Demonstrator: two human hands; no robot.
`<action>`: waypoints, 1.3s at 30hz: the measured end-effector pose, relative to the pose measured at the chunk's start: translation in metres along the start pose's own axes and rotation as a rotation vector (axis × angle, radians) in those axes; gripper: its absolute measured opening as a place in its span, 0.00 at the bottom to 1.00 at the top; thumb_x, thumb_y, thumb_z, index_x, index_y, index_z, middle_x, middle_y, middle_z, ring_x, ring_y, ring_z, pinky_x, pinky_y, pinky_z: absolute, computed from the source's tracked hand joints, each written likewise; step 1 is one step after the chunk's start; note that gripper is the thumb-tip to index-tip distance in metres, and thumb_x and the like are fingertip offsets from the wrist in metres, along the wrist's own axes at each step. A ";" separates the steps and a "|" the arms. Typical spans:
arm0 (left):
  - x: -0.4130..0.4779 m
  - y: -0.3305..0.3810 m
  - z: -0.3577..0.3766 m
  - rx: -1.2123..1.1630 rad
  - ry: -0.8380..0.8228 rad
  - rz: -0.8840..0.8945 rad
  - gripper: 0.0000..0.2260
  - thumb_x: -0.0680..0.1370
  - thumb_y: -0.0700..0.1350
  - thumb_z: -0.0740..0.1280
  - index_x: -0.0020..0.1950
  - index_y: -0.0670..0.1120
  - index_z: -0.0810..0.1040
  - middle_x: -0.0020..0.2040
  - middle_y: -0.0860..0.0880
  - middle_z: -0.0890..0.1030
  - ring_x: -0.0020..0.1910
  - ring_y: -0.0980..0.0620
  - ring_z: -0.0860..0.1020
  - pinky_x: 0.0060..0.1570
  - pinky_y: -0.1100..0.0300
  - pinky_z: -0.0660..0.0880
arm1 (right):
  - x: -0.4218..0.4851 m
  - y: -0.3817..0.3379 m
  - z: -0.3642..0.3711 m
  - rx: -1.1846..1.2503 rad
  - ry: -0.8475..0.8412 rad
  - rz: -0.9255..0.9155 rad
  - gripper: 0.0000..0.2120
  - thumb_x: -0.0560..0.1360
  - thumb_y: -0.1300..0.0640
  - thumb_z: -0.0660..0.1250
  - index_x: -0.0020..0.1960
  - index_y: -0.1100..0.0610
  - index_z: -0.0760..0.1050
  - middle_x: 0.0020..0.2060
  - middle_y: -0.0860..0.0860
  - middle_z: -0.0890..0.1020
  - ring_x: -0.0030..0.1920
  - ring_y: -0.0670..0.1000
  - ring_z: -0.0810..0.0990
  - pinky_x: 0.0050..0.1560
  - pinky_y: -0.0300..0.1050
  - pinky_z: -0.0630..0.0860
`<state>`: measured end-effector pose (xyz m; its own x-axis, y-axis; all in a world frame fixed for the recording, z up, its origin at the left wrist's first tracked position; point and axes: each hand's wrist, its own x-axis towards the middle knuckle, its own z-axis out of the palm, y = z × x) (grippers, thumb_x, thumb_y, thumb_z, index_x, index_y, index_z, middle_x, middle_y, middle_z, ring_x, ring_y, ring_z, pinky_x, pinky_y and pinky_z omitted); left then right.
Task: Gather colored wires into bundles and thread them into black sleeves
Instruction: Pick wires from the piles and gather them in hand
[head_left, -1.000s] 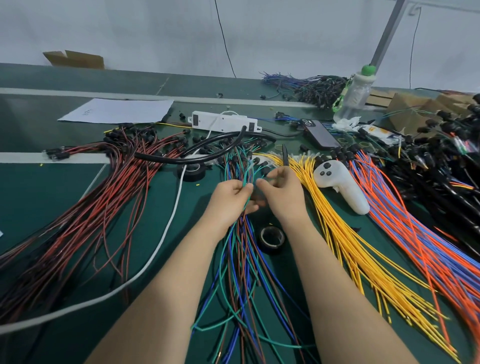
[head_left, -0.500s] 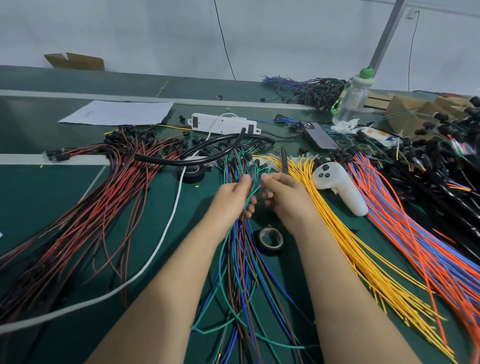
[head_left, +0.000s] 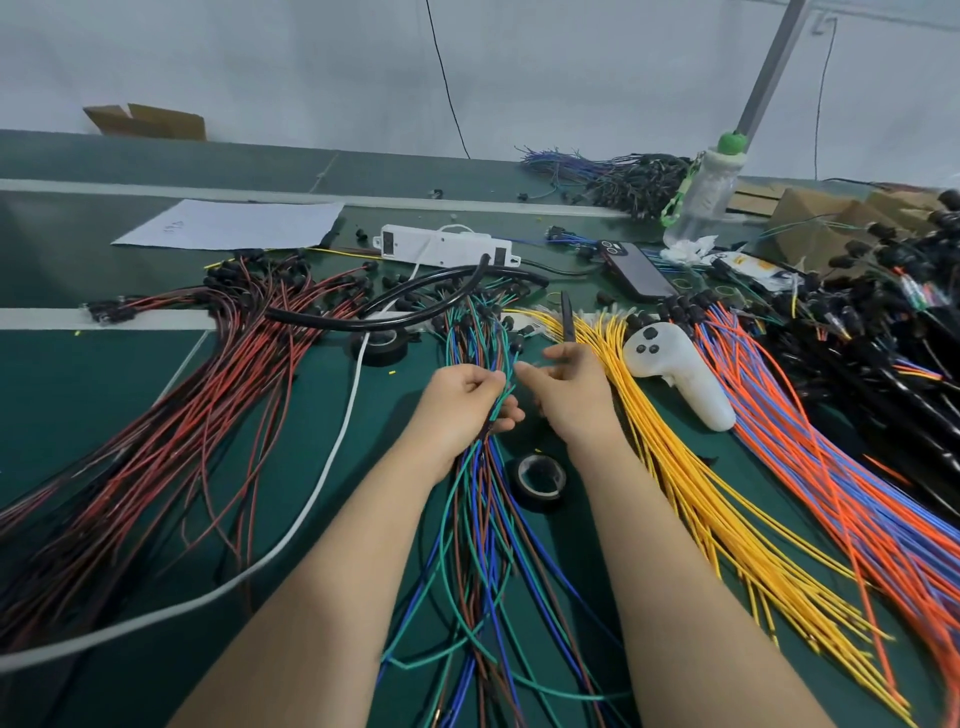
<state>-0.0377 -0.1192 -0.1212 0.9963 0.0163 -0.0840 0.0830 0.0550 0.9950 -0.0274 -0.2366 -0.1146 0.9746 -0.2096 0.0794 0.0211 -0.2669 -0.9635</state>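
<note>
Two hands have parted — left hand (head_left: 460, 402) grip clamps one wire bundle (head_left: 480, 338); right hand (head_left: 571, 400) grip — cannot tell.

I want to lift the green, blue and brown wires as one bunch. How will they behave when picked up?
Probably floppy: the green, blue and brown wires curve and cross loosely on the table. They would likely splay, since the left hand grips them at one spot only. Likely light, being thin.
</note>
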 end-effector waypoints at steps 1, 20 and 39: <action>-0.001 -0.001 0.001 0.029 0.005 0.025 0.09 0.80 0.41 0.61 0.42 0.42 0.76 0.30 0.49 0.80 0.27 0.59 0.80 0.27 0.69 0.73 | 0.000 0.000 0.001 -0.047 0.021 -0.041 0.09 0.75 0.56 0.70 0.51 0.54 0.70 0.35 0.48 0.75 0.34 0.45 0.72 0.37 0.40 0.71; -0.002 -0.006 0.004 0.454 0.164 0.219 0.10 0.77 0.41 0.63 0.35 0.48 0.75 0.26 0.52 0.78 0.23 0.57 0.76 0.30 0.65 0.73 | -0.005 -0.013 -0.007 -0.025 -0.040 0.026 0.08 0.75 0.59 0.66 0.40 0.62 0.76 0.30 0.55 0.67 0.33 0.52 0.63 0.34 0.43 0.62; -0.052 0.133 -0.034 -0.775 -0.448 -0.045 0.13 0.83 0.46 0.51 0.40 0.45 0.67 0.23 0.55 0.62 0.17 0.60 0.59 0.13 0.70 0.56 | -0.003 -0.066 0.029 0.190 -0.161 -0.061 0.11 0.77 0.66 0.62 0.37 0.57 0.75 0.23 0.46 0.76 0.21 0.43 0.69 0.23 0.34 0.66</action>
<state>-0.0791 -0.0784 0.0136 0.9206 -0.3847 0.0678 0.2468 0.7073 0.6624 -0.0252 -0.1910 -0.0584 0.9928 -0.0421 0.1117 0.1076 -0.0895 -0.9902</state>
